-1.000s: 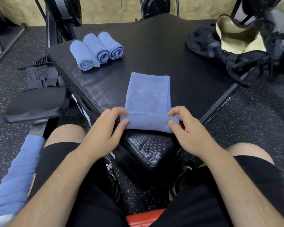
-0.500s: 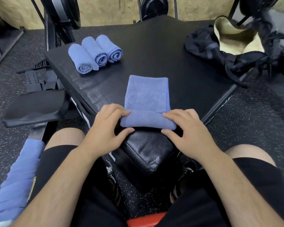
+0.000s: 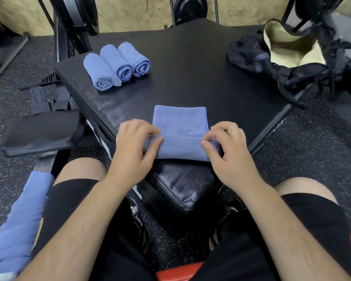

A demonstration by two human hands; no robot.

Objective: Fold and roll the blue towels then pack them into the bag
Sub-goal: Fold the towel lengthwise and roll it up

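Observation:
A folded blue towel [image 3: 180, 122] lies on the near corner of the black padded platform [image 3: 201, 78], its near end turned up into a thick roll. My left hand [image 3: 134, 147] grips the roll's left end and my right hand [image 3: 227, 151] pinches its right end, fingers curled over the cloth. Three rolled blue towels [image 3: 118, 65] lie side by side at the platform's far left. The black bag [image 3: 272, 63] with a cream lining sits open at the far right corner.
More blue towels [image 3: 18, 224] hang in a pile at the lower left beside my left thigh. A black bench pad [image 3: 43, 132] stands left of the platform. Gym frames and weight plates [image 3: 190, 9] stand behind. Speckled rubber floor [image 3: 312, 151] surrounds everything.
Both hands have rolled the towel's near end further away from me. The roll is thicker and the flat part beyond it is shorter.

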